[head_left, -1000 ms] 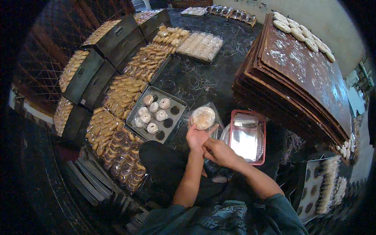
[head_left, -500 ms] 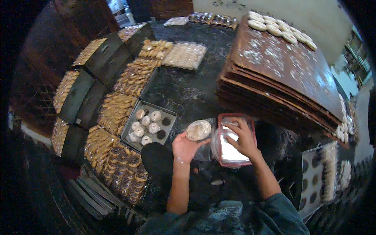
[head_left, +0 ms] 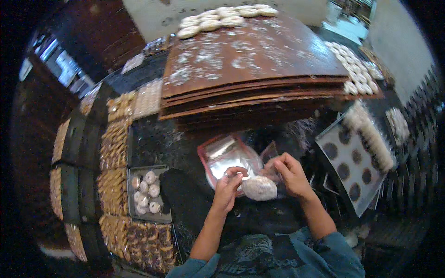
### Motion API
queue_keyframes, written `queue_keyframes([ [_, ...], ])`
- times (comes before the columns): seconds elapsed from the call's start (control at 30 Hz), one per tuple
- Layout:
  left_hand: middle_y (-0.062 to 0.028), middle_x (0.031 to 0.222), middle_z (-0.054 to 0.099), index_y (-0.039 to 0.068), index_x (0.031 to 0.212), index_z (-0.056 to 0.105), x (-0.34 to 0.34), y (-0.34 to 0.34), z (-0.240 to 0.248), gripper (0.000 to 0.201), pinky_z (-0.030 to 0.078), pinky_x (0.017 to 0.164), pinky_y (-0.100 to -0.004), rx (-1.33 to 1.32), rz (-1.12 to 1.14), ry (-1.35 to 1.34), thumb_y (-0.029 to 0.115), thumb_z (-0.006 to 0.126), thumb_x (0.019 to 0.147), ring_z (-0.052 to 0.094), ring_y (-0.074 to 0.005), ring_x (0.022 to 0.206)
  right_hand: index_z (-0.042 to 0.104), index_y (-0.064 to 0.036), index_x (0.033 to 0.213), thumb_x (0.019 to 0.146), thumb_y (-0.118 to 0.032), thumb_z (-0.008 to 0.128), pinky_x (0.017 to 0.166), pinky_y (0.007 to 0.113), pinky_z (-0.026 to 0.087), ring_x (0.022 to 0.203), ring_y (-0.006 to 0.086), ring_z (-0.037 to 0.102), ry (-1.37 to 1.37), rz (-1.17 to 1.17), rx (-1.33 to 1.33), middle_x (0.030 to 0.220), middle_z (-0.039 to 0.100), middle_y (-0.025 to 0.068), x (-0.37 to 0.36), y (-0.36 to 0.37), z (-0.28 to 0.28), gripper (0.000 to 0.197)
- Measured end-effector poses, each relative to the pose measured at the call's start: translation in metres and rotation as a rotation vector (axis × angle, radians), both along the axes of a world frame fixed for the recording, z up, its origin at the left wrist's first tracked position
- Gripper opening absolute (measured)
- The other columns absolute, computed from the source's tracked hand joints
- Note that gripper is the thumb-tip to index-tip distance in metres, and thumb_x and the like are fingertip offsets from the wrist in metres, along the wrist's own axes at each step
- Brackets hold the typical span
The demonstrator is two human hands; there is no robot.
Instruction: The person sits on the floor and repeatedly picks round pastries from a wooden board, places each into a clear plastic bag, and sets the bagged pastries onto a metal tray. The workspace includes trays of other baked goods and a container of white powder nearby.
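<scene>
A sugar-dusted doughnut (head_left: 259,188) hangs between my hands, low over the near edge of the dark table. My left hand (head_left: 225,191) is closed at its left side, thumb and fingers pinched together by the doughnut's edge. On the other side my right hand (head_left: 293,177) pinches a thin clear plastic bag (head_left: 273,175); whether the doughnut is inside the bag or just against it I cannot tell. Just beyond my hands lies a red-rimmed box (head_left: 202,155) with shiny clear plastic bags in it.
At left, a metal tray (head_left: 147,217) holds several sugared doughnuts, beside rows of wrapped pastries (head_left: 113,171) and dark stacked trays (head_left: 72,197). Ahead rises a stack of brown boards (head_left: 259,60) with dough rings (head_left: 211,24) on top. A tray of wrapped doughnuts (head_left: 366,134) stands at right.
The view has swung right. The doughnut has gone from resting on my open left hand to hanging between both hands. My right hand has left the red-rimmed box and now pinches a clear bag.
</scene>
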State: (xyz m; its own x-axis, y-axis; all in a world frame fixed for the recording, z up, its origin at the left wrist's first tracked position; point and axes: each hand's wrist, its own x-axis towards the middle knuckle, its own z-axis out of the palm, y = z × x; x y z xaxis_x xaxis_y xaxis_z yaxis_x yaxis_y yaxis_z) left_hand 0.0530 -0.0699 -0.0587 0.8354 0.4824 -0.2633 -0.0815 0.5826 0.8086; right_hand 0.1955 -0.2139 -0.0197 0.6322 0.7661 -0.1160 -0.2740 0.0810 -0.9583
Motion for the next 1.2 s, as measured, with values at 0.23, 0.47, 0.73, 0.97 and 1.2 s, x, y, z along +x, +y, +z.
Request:
queue_keyframes([
  [0.23, -0.0080, 0.093, 0.057, 0.007, 0.119, 0.037, 0.033, -0.050, -0.033, 0.040, 0.045, 0.078, -0.0269, -0.193, -0.329, 0.084, 0.005, 0.057, 0.085, 0.055, -0.0139, 0.085, 0.049, -0.0039, 0.086, 0.091, -0.015, 0.048, 0.068, 0.033, 0.053, 0.076, 0.0185, 0.057, 0.546, -0.382, 0.170, 0.083, 0.056, 0.0088, -0.011, -0.080, -0.074, 0.013],
  [0.47, -0.0062, 0.096, 0.057, 0.003, 0.107, 0.051, 0.040, -0.050, -0.044, 0.025, 0.043, 0.080, -0.0236, 0.355, -0.102, 0.133, -0.001, 0.057, 0.083, 0.054, -0.0116, 0.089, 0.055, -0.0015, 0.089, 0.086, -0.006, 0.053, 0.053, 0.023, 0.042, 0.057, 0.0092, 0.051, 0.077, -0.464, -0.088, 0.070, 0.056, 0.0026, 0.003, -0.084, -0.087, 0.006],
  [0.73, -0.0082, 0.105, 0.056, -0.002, 0.110, 0.054, 0.051, -0.056, -0.021, 0.027, 0.043, 0.077, -0.0196, 0.114, 0.022, 0.099, -0.001, 0.058, 0.083, 0.053, -0.0097, 0.093, 0.066, -0.0015, 0.086, 0.079, -0.008, 0.065, 0.060, 0.019, 0.040, 0.065, 0.0050, 0.051, 0.160, -0.369, -0.086, 0.076, 0.060, -0.0001, 0.008, -0.076, -0.068, 0.010],
  [0.97, -0.0097, 0.124, 0.044, -0.004, 0.085, 0.065, 0.048, -0.033, 0.024, 0.016, 0.041, 0.079, -0.0244, 0.312, -0.086, 0.149, 0.010, 0.068, 0.078, 0.051, -0.0111, 0.091, 0.069, -0.0038, 0.087, 0.083, -0.019, 0.062, 0.068, 0.025, 0.039, 0.072, 0.0130, 0.046, -0.450, -0.201, -0.170, 0.074, 0.048, 0.0022, 0.036, -0.073, 0.001, 0.018],
  [1.2, 0.0028, 0.067, 0.051, 0.004, 0.101, 0.050, 0.014, -0.057, -0.026, 0.031, 0.037, 0.072, -0.0233, 0.636, 0.156, 0.406, 0.009, 0.069, 0.077, 0.046, -0.0061, 0.076, 0.067, -0.0041, 0.077, 0.078, -0.016, 0.065, 0.073, 0.031, 0.037, 0.080, 0.0205, 0.044, -0.525, -0.411, -0.343, 0.079, 0.046, 0.0062, -0.022, -0.078, -0.086, 0.012],
])
